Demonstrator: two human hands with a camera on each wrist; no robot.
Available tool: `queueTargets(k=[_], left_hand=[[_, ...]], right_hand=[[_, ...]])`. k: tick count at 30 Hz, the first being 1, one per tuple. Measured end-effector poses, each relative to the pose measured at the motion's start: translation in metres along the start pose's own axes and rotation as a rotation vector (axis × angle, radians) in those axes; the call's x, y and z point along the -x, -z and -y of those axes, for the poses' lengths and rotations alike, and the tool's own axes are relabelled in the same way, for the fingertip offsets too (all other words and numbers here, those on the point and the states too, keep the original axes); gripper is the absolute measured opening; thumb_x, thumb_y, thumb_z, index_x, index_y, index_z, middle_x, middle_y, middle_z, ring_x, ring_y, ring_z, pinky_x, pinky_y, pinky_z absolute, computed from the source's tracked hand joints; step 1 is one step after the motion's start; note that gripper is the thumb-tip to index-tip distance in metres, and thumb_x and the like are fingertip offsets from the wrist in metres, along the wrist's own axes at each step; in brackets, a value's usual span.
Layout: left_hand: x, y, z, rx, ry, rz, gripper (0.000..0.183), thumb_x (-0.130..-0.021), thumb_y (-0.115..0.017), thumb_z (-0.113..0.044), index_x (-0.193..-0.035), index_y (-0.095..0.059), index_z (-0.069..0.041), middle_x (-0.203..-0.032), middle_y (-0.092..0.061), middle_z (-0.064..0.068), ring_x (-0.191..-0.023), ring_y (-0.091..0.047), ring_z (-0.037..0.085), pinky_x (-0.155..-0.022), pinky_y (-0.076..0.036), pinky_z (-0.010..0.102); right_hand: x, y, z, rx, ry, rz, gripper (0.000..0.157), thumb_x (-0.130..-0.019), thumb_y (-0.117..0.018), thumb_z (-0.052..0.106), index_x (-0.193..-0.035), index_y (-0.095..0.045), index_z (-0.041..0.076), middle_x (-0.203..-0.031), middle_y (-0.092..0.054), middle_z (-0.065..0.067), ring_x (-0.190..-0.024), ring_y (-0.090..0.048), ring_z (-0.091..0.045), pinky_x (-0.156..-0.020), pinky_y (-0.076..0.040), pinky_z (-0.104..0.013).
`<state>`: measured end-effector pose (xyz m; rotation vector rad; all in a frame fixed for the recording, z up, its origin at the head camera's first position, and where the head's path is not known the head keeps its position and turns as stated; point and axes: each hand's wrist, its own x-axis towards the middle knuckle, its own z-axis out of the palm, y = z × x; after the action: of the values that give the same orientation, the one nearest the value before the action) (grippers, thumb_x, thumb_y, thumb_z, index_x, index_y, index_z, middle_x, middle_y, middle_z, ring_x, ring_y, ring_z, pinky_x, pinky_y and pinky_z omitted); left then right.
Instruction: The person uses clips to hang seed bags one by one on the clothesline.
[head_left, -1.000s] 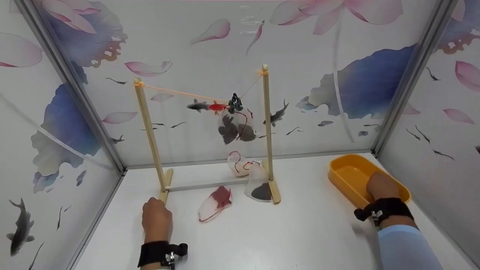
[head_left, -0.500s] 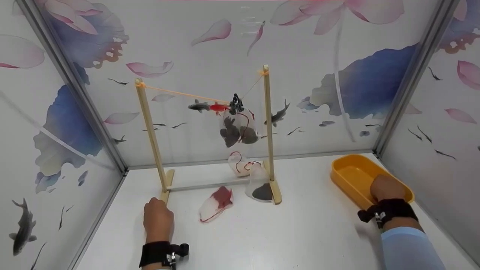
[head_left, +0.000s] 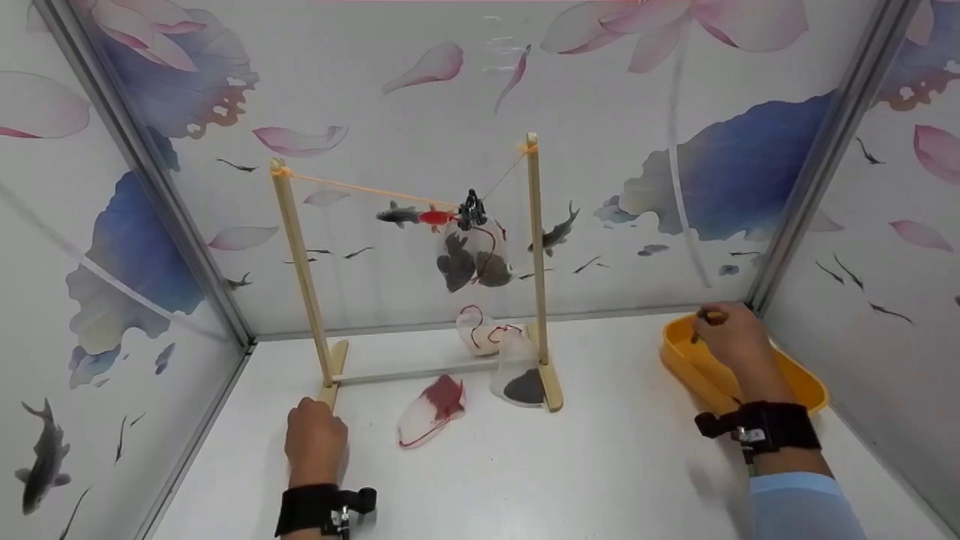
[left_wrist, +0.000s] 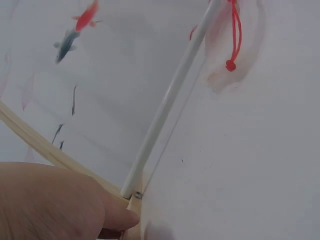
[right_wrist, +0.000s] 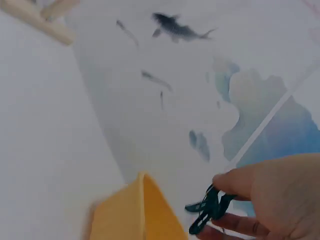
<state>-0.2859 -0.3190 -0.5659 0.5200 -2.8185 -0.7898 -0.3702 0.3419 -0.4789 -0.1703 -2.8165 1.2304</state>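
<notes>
My left hand (head_left: 315,435) grips the near end of the wooden foot (left_wrist: 134,210) of a small drying rack, beside its left post (head_left: 301,274). Over the yellow tray (head_left: 679,360), my right hand (head_left: 735,341) pinches a dark green clothes peg (right_wrist: 207,209) between thumb and fingers. An orange string (head_left: 367,187) runs between the rack's two posts and sags toward the right. Black clips (head_left: 471,210) on the string hold a sheer drawstring pouch (head_left: 491,244) with grey patches.
On the white table lie a sheer pouch with a red patch (head_left: 442,394), one with a dark patch (head_left: 523,384) by the right foot, and another with red cord (head_left: 474,334) behind. A white crossbar (head_left: 420,372) joins the feet. Patterned panels enclose the table.
My right hand has come up out of the yellow tray, now with a clothes peg showing in its fingers. The left hand stays on the rack's foot. The hung pouch sways slightly.
</notes>
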Motion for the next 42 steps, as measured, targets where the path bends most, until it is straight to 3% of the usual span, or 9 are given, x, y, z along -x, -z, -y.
queueTargets(k=[3,6,9,15,20,24,36,39,42], left_hand=[[0.001,0.007,-0.007,-0.018,-0.036,-0.019,0.024,-0.104,-0.068,-0.005,-0.112,-0.073,0.018,-0.107,-0.068,0.036,-0.100,-0.070,0.051,-0.077,-0.060,0.061],[0.004,0.012,-0.029,0.025,-0.077,-0.046,0.031,-0.106,-0.070,-0.011,-0.126,-0.077,0.012,-0.124,-0.072,0.038,-0.114,-0.072,0.056,-0.087,-0.062,0.067],[0.012,0.013,-0.066,0.132,-0.143,-0.048,0.034,-0.109,-0.072,-0.018,-0.134,-0.078,0.004,-0.134,-0.075,0.029,-0.123,-0.074,0.050,-0.098,-0.061,0.065],[0.043,0.005,-0.141,0.364,-0.411,0.075,0.029,-0.111,-0.076,-0.033,-0.129,-0.084,-0.012,-0.124,-0.079,0.007,-0.116,-0.076,0.027,-0.096,-0.063,0.050],[0.060,0.000,-0.173,0.545,-0.565,0.276,0.051,-0.110,-0.074,-0.049,-0.146,-0.077,-0.012,-0.135,-0.077,0.009,-0.127,-0.072,0.028,-0.103,-0.060,0.048],[0.065,-0.002,-0.179,0.553,-0.602,0.341,0.065,-0.108,-0.071,-0.057,-0.153,-0.071,-0.010,-0.137,-0.075,0.010,-0.128,-0.071,0.027,-0.101,-0.058,0.047],[0.064,-0.009,-0.179,0.546,-0.603,0.291,0.042,-0.110,-0.074,-0.049,-0.139,-0.080,-0.018,-0.121,-0.076,-0.001,-0.117,-0.070,0.018,-0.093,-0.057,0.034],[0.063,-0.008,-0.180,0.542,-0.608,0.248,0.036,-0.110,-0.076,-0.047,-0.132,-0.083,-0.019,-0.115,-0.077,-0.002,-0.112,-0.071,0.016,-0.090,-0.058,0.030],[0.061,-0.007,-0.180,0.546,-0.602,0.191,0.032,-0.108,-0.080,-0.043,-0.126,-0.084,-0.018,-0.110,-0.077,-0.003,-0.107,-0.072,0.014,-0.087,-0.060,0.027]], right_hand=[[0.005,-0.019,0.027,-0.221,0.019,-0.002,0.065,-0.118,-0.061,0.044,-0.170,-0.049,0.006,-0.164,-0.057,-0.030,-0.139,-0.070,-0.041,-0.116,-0.061,-0.047],[0.013,-0.047,0.055,-0.478,0.069,-0.004,0.059,-0.115,-0.068,0.040,-0.163,-0.056,0.006,-0.150,-0.067,-0.021,-0.125,-0.080,-0.023,-0.107,-0.064,-0.030],[0.024,-0.079,0.080,-0.690,0.131,0.011,0.046,-0.112,-0.076,0.025,-0.150,-0.063,0.002,-0.130,-0.073,-0.011,-0.110,-0.082,-0.011,-0.099,-0.065,-0.024],[0.052,-0.142,0.117,-0.931,0.217,0.120,0.030,-0.103,-0.084,0.005,-0.129,-0.070,-0.001,-0.119,-0.077,-0.007,-0.107,-0.082,-0.018,-0.100,-0.068,-0.032],[0.069,-0.176,0.138,-0.938,0.329,0.255,0.033,-0.101,-0.085,0.005,-0.130,-0.072,-0.002,-0.124,-0.076,-0.008,-0.110,-0.082,-0.019,-0.101,-0.068,-0.036],[0.076,-0.187,0.145,-0.921,0.456,0.333,0.041,-0.100,-0.087,0.006,-0.134,-0.069,-0.010,-0.128,-0.076,-0.006,-0.117,-0.081,-0.019,-0.103,-0.068,-0.037],[0.075,-0.191,0.142,-0.885,0.527,0.429,0.043,-0.102,-0.086,0.012,-0.133,-0.069,-0.013,-0.123,-0.077,-0.003,-0.112,-0.081,-0.017,-0.100,-0.069,-0.038],[0.070,-0.191,0.138,-0.822,0.491,0.420,0.041,-0.108,-0.080,0.019,-0.136,-0.070,-0.009,-0.124,-0.076,-0.004,-0.114,-0.080,-0.022,-0.098,-0.070,-0.047],[0.057,-0.198,0.128,-0.676,0.383,0.355,0.039,-0.113,-0.074,0.031,-0.139,-0.073,0.001,-0.129,-0.077,-0.007,-0.115,-0.081,-0.025,-0.099,-0.069,-0.057]])
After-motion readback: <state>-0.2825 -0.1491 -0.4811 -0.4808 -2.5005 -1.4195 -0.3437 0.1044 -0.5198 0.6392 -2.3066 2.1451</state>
